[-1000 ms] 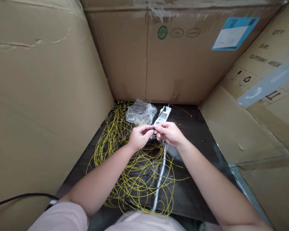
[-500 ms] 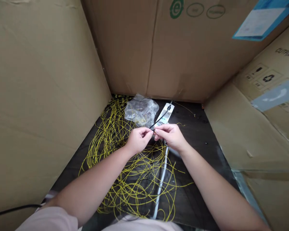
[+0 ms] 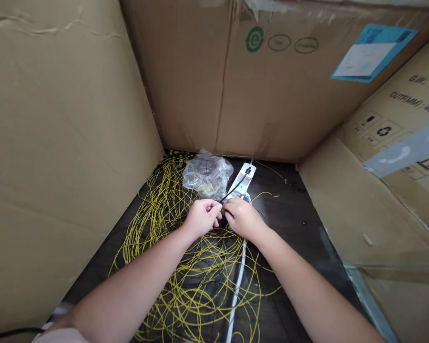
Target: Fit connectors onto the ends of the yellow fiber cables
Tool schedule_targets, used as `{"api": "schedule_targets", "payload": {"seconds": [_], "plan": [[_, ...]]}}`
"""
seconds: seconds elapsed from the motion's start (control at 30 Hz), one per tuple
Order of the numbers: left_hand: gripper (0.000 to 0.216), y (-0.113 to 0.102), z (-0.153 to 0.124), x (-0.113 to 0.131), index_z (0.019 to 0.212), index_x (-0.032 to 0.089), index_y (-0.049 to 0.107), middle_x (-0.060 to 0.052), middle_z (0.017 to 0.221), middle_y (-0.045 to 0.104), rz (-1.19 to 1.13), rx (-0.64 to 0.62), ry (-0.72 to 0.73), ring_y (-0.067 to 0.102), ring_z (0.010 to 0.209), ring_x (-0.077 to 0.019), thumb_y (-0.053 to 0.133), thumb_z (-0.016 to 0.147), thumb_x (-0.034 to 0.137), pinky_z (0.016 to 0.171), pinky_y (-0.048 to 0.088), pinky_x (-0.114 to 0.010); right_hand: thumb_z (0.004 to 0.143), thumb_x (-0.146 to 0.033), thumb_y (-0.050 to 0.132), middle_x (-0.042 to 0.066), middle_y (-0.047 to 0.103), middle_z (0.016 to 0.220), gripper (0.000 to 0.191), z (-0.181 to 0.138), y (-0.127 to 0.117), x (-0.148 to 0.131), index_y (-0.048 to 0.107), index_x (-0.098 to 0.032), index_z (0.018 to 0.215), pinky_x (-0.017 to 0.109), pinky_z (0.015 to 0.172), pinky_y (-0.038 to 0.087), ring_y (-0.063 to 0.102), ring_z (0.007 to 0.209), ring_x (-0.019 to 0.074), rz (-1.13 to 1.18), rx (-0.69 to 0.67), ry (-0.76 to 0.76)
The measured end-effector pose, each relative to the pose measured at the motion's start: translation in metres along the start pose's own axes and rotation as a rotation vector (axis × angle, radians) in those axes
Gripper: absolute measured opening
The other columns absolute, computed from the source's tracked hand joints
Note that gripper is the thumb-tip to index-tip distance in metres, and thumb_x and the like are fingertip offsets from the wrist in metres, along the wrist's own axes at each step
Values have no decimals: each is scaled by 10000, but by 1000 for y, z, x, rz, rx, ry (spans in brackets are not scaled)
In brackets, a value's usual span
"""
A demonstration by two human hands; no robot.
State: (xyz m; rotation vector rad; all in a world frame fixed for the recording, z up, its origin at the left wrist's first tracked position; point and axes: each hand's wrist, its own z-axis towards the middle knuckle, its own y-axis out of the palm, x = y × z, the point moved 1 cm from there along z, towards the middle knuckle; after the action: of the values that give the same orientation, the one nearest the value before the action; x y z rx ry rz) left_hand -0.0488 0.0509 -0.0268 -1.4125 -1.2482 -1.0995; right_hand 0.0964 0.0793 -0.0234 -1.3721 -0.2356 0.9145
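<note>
My left hand (image 3: 202,219) pinches a black cable (image 3: 235,187) between thumb and fingertips. That cable runs up and right to a plug on a white power strip (image 3: 243,180). Close beside it, my right hand (image 3: 243,219) is closed, fingers curled down, its fingertips almost touching the left ones. What the right fingers hold is hidden behind them. Thin yellow wires (image 3: 189,281) lie in loose loops below and left of both hands. A clear plastic bag (image 3: 203,174) rests just beyond the left hand.
Tall cardboard boxes stand on the left (image 3: 67,143), at the back (image 3: 186,95) and on the right (image 3: 329,205) of the dark surface (image 3: 289,257). A thick white cable (image 3: 237,290) runs toward me beneath the right forearm. Small dark bits lie at right.
The view has tilted up slightly, so everything sits lower. My right hand has turned over, its back now facing up and its fingers curled downward. The left hand keeps its pinch on the cable.
</note>
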Motion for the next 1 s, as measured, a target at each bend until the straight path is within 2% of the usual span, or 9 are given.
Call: {"api": "schedule_targets", "payload": {"seconds": [0.1,0.23,0.43,0.57,0.73,0.87,1.0], "plan": [[192,0,-1,3,692,125,583,-11,593,585,-32,-2,-25,511,400,-74,522,768,290,319,365,-162,796,-113,468,76,600,829,160,0,-1,-2,613,-157,744,274,748,442,542,822,170,37,18,1],[197,-1,-2,6,725,107,578,-22,610,595,-72,-19,-22,519,408,-76,538,768,294,322,367,-160,820,-163,487,68,593,819,135,0,-7,-2,615,-155,860,272,692,449,544,740,150,220,188,32],[224,-3,-5,10,774,106,578,-23,609,602,-110,-54,42,520,423,-80,562,778,329,354,389,-170,833,-173,493,46,603,752,132,2,-12,-6,605,-170,763,263,642,444,545,681,131,471,282,-61],[253,-4,-9,13,859,109,596,-12,633,600,-72,-73,83,518,441,-72,582,773,347,407,432,-186,817,-173,502,28,561,640,146,2,-13,-7,616,-163,726,245,557,403,490,563,109,456,365,-43],[400,-3,-10,16,1115,146,548,16,631,590,-33,-42,125,533,487,-85,604,762,325,454,459,-197,787,-145,477,1,458,553,201,-3,-14,-10,580,-164,615,237,530,343,411,518,93,347,325,-138],[224,-4,-13,17,936,168,665,-16,670,635,145,-73,292,555,538,-99,536,811,302,528,487,-218,752,-137,478,-1,461,551,178,-5,-13,-11,552,-163,593,235,522,329,401,510,89,351,351,-179],[200,-6,-16,15,826,174,669,-14,659,631,275,-41,397,571,577,-111,501,833,283,554,488,-217,708,-126,495,-12,441,527,143,-6,-10,-12,531,-160,573,233,501,300,375,491,84,388,447,-154]]}}
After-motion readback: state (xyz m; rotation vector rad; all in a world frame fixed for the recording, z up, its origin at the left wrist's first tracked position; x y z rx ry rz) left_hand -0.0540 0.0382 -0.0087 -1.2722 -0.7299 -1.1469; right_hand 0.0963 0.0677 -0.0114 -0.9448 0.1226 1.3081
